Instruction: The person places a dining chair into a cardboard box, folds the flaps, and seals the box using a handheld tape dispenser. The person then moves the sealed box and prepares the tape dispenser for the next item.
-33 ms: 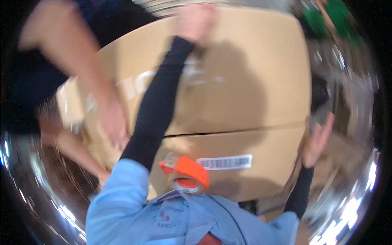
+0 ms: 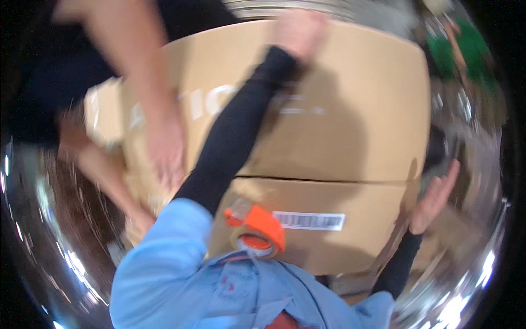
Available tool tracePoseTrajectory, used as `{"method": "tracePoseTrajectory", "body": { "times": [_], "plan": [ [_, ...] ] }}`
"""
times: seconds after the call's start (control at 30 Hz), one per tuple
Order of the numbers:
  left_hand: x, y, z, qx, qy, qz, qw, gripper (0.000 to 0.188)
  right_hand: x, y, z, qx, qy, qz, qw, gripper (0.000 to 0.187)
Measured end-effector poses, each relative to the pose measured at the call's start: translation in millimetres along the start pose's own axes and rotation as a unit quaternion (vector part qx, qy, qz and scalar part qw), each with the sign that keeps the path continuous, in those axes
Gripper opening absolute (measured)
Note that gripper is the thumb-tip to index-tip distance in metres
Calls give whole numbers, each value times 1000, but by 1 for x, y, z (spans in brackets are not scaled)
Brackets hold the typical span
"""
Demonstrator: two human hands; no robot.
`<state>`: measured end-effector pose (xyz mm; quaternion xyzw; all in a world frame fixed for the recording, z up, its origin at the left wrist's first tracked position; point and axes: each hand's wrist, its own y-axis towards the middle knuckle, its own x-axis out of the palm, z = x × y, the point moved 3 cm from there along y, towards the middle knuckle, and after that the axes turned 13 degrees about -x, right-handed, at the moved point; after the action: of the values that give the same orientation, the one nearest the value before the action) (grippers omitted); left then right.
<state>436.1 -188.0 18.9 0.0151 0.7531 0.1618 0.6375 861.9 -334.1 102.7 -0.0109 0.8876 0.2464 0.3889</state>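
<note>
A large brown cardboard box (image 2: 323,148) lies before me, with a seam between its two top flaps. Over its far part my left hand (image 2: 301,34) is stretched, blurred by motion, its fingers hard to make out. Beside the box's right side is my right hand (image 2: 435,197), fingers stretched out and holding nothing. An orange tape dispenser (image 2: 263,225) with a roll of tape rests on the near flap, close to my body. Next to it a white barcode label (image 2: 309,221) is stuck on the flap.
At the left a co-worker in dark clothes leans in; one hand (image 2: 169,156) is at the box's left part, the other (image 2: 141,222) lower beside it. Something green (image 2: 460,52) shows at the far right. Brown cardboard (image 2: 455,236) lies beyond my right hand.
My left hand has moved right over the far part of the box. The whole view has shifted a little, so the box appears slightly farther right. My right hand stays beside the box.
</note>
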Motion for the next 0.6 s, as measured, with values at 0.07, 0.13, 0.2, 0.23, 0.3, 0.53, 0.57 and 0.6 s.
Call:
{"method": "tracePoseTrajectory", "body": {
  "times": [0.07, 0.13, 0.2, 0.23, 0.3, 0.53, 0.57, 0.6],
  "plan": [
    [1, -15, 13, -47, -81, 19, 995, 24, 44, 60, -49, -84, 24, 35, 996, 59],
    [-3, -28, 8, -40, -221, 72, 972, 27, 132, 121, -91, -124, 161, 1, 979, 56],
    [-8, -31, 24, -143, -302, 114, 936, 26, 209, 175, -85, -178, -156, -151, 960, 52],
    [8, -32, 22, -169, -295, 137, 930, 25, 251, 182, -105, -75, -277, -279, 916, 57],
    [-65, -56, 36, -170, -441, 144, 869, 23, 282, 211, 13, -169, -162, -258, 937, 68],
    [-66, -90, -2, -131, -457, 125, 871, 19, 275, 170, -49, -343, -117, -209, 908, 56],
    [-71, -100, -8, -114, -528, 83, 837, 17, 277, 172, -45, -349, -112, -201, 908, 55],
    [-71, -117, -20, -124, -545, 91, 824, 17, 280, 169, -62, -299, -120, -212, 923, 55]
  ]
}}
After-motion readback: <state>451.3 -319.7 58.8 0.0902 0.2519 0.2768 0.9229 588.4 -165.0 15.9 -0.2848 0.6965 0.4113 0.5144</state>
